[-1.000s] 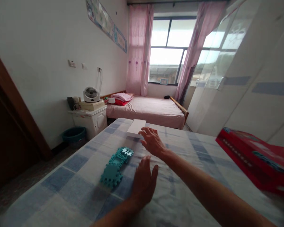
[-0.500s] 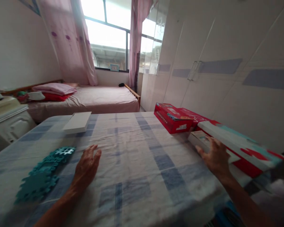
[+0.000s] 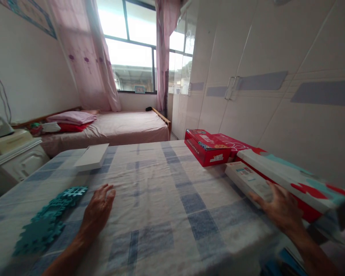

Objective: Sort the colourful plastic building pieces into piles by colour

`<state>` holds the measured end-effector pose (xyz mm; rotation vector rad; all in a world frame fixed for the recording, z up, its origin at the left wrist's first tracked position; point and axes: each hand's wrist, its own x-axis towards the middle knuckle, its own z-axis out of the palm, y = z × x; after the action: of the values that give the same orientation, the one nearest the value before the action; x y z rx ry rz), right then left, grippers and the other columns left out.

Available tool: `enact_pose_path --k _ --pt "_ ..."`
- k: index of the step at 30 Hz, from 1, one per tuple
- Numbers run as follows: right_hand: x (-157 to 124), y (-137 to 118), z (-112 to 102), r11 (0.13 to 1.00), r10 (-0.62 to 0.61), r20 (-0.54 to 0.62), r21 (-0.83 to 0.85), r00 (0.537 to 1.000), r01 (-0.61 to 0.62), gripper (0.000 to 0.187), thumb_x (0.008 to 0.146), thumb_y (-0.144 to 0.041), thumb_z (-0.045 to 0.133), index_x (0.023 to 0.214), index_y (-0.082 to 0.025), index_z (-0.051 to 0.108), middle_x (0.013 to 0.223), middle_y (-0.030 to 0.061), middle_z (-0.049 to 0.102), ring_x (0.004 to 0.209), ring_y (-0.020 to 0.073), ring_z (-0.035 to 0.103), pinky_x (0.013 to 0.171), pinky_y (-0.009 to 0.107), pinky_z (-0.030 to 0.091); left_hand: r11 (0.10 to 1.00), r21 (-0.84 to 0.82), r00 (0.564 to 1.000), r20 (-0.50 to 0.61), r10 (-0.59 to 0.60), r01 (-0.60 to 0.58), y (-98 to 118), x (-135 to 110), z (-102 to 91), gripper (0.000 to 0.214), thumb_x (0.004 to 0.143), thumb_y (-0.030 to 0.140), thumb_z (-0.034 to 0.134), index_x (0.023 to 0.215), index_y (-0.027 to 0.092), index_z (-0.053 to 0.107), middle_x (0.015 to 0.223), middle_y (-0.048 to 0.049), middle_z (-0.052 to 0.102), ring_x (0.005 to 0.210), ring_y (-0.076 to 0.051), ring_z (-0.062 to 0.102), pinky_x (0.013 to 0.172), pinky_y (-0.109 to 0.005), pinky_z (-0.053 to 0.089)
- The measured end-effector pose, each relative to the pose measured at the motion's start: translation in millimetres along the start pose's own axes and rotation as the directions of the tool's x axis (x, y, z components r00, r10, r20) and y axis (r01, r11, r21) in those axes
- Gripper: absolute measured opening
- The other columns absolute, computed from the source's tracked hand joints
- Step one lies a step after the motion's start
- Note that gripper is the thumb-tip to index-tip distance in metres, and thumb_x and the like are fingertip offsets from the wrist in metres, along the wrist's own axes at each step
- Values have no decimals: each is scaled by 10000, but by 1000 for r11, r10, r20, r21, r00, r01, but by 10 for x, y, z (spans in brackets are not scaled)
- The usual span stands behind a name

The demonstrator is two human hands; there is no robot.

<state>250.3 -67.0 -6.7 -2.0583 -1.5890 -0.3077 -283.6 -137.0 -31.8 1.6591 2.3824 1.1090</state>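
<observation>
My left hand [image 3: 97,211] lies flat and open on the blue checked tablecloth [image 3: 166,207], just right of the teal foam puzzle mats [image 3: 47,222]. Far to the right, my right hand [image 3: 281,209] rests with its fingers stretched over the near end of a flat white box [image 3: 247,179]. That box lies beside a long white, red and teal box [image 3: 287,170] at the table's right edge. A red box [image 3: 207,147] stands behind them.
A flat white box [image 3: 92,156] lies at the table's far left corner. Beyond the table is a pink bed [image 3: 117,128] under a window with pink curtains. White wardrobe doors [image 3: 261,84] fill the right side; a white cabinet [image 3: 11,157] stands at the left.
My view swung right from the mats toward the boxes. My right hand left the table's middle and reached the flat white box at the right. The left hand stayed beside the mats.
</observation>
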Motion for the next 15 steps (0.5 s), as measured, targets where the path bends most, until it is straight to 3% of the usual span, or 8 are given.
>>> enact_pose_path --k 4,9,15 --pt "24 46 45 1000 2 -11 22 1000 -2 766 710 -680 348 1215 -125 501 1257 191 455 1214 376 365 965 521 336 1000 25 1000 3 -4 4 19 -5 -12 585 804 527 229 1080 130 558 1248 -138 510 1227 -269 436 1064 -413 312" --pt "2 -14 51 997 -8 37 79 999 5 756 712 -679 371 1241 -153 496 1213 169 491 1145 356 443 923 503 389 999 46 1000 -10 13 -13 20 -14 -11 514 792 491 286 1027 159 599 1236 -123 527 1201 -279 466 1029 -425 360" --pt "-40 -36 17 999 -13 123 -28 992 17 841 697 -724 366 1314 -157 440 1384 189 349 1284 398 278 938 585 347 997 73 1000 4 17 -17 19 -18 -15 526 789 476 300 1043 130 603 1258 -150 507 1201 -288 465 1019 -430 369"
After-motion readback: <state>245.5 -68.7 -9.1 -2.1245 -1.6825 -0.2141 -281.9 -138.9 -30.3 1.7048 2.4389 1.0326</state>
